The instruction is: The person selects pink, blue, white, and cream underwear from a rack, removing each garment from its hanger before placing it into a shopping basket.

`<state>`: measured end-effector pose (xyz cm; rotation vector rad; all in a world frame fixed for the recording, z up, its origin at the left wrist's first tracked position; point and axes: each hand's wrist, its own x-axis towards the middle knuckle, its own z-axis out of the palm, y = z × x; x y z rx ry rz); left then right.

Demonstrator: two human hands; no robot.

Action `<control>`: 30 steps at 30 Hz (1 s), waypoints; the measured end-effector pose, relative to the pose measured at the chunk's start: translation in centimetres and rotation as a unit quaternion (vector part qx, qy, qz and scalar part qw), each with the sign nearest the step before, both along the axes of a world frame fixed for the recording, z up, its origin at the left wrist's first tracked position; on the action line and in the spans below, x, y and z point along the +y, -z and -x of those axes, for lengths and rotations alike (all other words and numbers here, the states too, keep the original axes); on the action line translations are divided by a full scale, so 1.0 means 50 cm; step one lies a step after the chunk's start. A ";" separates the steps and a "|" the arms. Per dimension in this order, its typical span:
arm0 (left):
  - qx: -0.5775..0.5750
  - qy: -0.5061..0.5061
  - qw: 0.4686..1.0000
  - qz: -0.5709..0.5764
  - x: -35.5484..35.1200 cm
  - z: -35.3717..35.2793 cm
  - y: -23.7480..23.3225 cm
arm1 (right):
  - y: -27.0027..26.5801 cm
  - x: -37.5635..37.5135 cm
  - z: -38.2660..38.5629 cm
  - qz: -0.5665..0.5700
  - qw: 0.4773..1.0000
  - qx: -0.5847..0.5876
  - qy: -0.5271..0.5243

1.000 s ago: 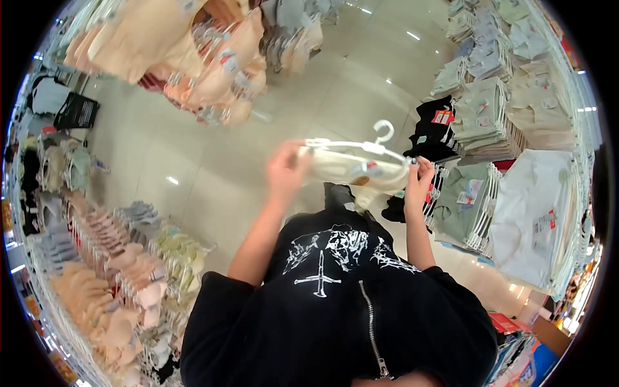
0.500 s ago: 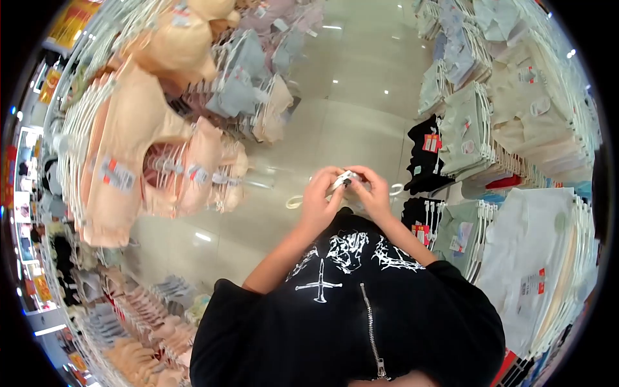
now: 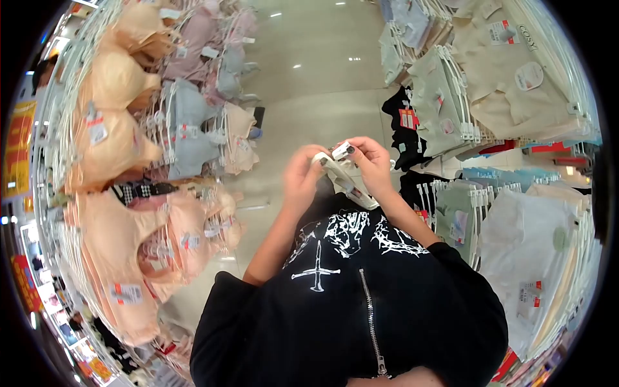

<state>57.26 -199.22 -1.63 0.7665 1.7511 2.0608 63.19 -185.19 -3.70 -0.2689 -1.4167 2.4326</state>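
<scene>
In front of my chest, both hands are raised over the aisle floor. My left hand (image 3: 303,177) is slightly blurred, its fingers closed on the left end of a white plastic piece (image 3: 324,158). My right hand (image 3: 373,161) pinches another white end with a dark tip (image 3: 343,151). Between and below the hands hangs a pale strip or loop (image 3: 354,192), its lower end close to the black shirt (image 3: 348,290). Whether the two white ends belong to one object is hard to tell.
Racks of peach bras (image 3: 116,226) and grey-blue bras (image 3: 187,126) line the left side. On the right hang green garments (image 3: 438,97), beige garments (image 3: 516,71), black ones (image 3: 406,129) and a white garment (image 3: 522,238). Shiny floor tiles (image 3: 316,71) run between.
The white ends have come apart and my hands have risen slightly. A pale strip now shows below them. The view has shifted along the racks.
</scene>
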 end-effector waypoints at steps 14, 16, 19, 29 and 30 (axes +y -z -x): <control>0.213 -0.010 0.967 0.140 0.109 0.449 -0.029 | 0.007 0.092 0.399 -0.113 0.990 -0.080 0.032; 0.228 -0.009 0.962 0.153 0.106 0.521 -0.027 | 0.011 0.092 0.469 -0.139 0.986 -0.085 0.031; 0.230 -0.009 0.960 0.158 0.105 0.612 0.004 | 0.034 0.096 0.560 -0.177 0.979 -0.097 0.033; 0.120 -0.013 0.988 0.101 0.161 0.792 0.027 | 0.046 0.144 0.749 -0.115 0.983 -0.141 -0.008; 0.103 -0.020 0.990 0.091 0.173 0.809 0.032 | 0.052 0.156 0.769 -0.123 0.983 -0.133 -0.010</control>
